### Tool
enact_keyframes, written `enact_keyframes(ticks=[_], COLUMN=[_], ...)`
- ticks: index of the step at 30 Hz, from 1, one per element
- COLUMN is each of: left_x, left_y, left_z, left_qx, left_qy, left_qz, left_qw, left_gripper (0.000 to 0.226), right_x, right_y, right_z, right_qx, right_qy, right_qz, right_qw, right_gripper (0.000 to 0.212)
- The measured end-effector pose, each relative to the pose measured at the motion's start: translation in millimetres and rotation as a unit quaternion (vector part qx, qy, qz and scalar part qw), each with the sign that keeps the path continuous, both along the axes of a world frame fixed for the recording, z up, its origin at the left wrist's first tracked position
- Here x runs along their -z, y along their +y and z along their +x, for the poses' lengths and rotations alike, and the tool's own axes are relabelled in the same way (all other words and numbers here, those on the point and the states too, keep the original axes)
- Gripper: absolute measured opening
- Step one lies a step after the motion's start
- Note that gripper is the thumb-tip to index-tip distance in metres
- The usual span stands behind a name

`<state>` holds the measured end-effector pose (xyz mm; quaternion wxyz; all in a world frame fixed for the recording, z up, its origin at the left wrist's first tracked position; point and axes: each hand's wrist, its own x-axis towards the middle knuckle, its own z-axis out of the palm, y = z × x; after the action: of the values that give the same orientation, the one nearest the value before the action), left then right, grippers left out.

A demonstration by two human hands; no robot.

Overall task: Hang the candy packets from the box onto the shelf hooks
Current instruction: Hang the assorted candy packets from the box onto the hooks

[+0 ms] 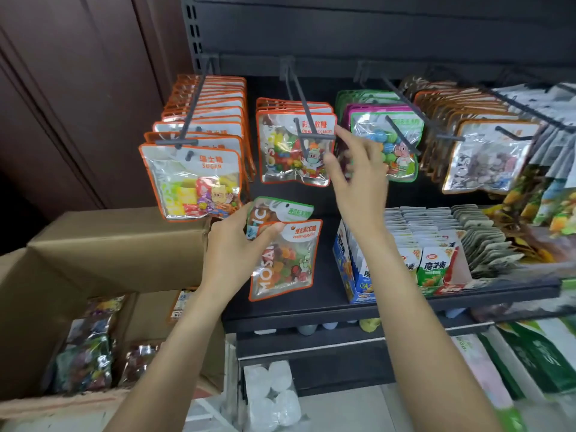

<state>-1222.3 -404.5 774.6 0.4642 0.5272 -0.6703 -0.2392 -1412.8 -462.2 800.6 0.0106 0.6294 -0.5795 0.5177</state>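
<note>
We find the left hand (232,244) pinching two candy packets (282,249); right hand (355,173) spread beside the hook (307,126): we advise threading one packet at a time.

Black shelf (405,302), snack boxes (436,269), hooks (299,88) bearing packets (296,148)

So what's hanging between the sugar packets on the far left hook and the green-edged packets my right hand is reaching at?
In the head view, an orange-edged row of colourful gummy packets hangs on its own hook between the sugar packets and the green-edged packets.
</note>
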Motion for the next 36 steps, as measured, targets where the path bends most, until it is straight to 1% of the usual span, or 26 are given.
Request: enact_keyframes(ticks=[2, 4, 5, 7, 8, 9, 10, 11, 12, 15, 18, 21, 26, 28, 30, 32, 34, 36], left_x=[-0.3, -1.4, -1.7, -2.7, -3.5, -3.7, -3.9, -4.0, -3.7, -3.5, -3.6, -4.9, -4.4, -3.1, -4.9, -7.9, -15.4, -23.8], left_y=[-2.1, -4.7, -5.8, -6.1, -5.4, -4.9, -4.0, -3.1, -2.4, -1.1, -1.2, -0.8, 1.0, 0.8, 0.3, -2.3, -5.6, -10.5], left_z=[-5.0, -11.0, -14.8, -24.2, -29.6, -34.7, -39.4, -43.5, -46.9, -53.0, -57.3, -59.5, -61.2, -62.4, -65.3, -71.9, -82.9, -99.0], left_qx=[0.012, 0.025, 0.031, 0.046, 0.051, 0.052, 0.051, 0.049, 0.046, 0.033, 0.037, 0.044, 0.052, 0.049, 0.048, 0.063, 0.086, 0.109], left_qy=[0.033, 0.087, 0.115, 0.182, 0.217, 0.246, 0.267, 0.281, 0.292, 0.316, 0.337, 0.365, 0.373, 0.373, 0.370, 0.351, 0.326, 0.298], left_qz=[0.014, 0.040, 0.058, 0.103, 0.124, 0.141, 0.154, 0.166, 0.178, 0.210, 0.222, 0.227, 0.223, 0.207, 0.185, 0.168, 0.151, 0.127], left_qw=[0.999, 0.995, 0.991, 0.977, 0.967, 0.958, 0.950, 0.944, 0.939, 0.925, 0.914, 0.902, 0.899, 0.903, 0.909, 0.919, 0.929, 0.940], left_gripper=[0.016, 0.014, 0.014, 0.018, 0.022, 0.024, 0.025, 0.025, 0.023, 0.017, 0.025, 0.031, 0.031, 0.029, 0.022, 0.019, 0.017, 0.014], right_x=[13.6, 27.2, 31.4, 33.9, 32.7, 31.7, 31.3, 31.5, 32.4, 33.8, 35.9, 39.6, 43.6, 44.0, 42.2, 37.7, 31.9, 23.0], right_y=[32.5, 63.6, 76.5, 93.9, 98.0, 100.7, 102.6, 104.1, 105.7, 109.1, 110.1, 110.2, 112.2, 114.5, 116.7, 119.5, 119.7, 114.7], right_z=[-8.9, -12.3, -11.9, -9.1, -8.4, -9.4, -12.2, -16.4, -21.4, -31.7, -35.7, -39.3, -43.9, -50.6, -62.3, -73.6, -82.4, -88.0], right_qx=[-0.018, -0.061, -0.081, -0.111, -0.119, -0.123, -0.121, -0.117, -0.113, -0.117, -0.110, -0.100, -0.100, -0.087, -0.069, -0.056, -0.063, -0.078], right_qy=[-0.076, -0.134, -0.139, -0.152, -0.178, -0.218, -0.257, -0.285, -0.297, -0.307, -0.308, -0.319, -0.306, -0.302, -0.287, -0.285, -0.289, -0.259], right_qz=[0.002, 0.068, 0.111, 0.180, 0.201, 0.216, 0.227, 0.235, 0.239, 0.240, 0.216, 0.191, 0.177, 0.151, 0.127, 0.115, 0.095, 0.082], right_qw=[0.997, 0.987, 0.981, 0.966, 0.956, 0.944, 0.931, 0.922, 0.917, 0.914, 0.920, 0.923, 0.930, 0.937, 0.947, 0.950, 0.950, 0.959], right_gripper=[0.035, 0.038, 0.046, 0.069, 0.079, 0.085, 0.086, 0.081, 0.072, 0.044, 0.023, 0.012, 0.009, 0.016, 0.028, 0.033, 0.028, 0.020])
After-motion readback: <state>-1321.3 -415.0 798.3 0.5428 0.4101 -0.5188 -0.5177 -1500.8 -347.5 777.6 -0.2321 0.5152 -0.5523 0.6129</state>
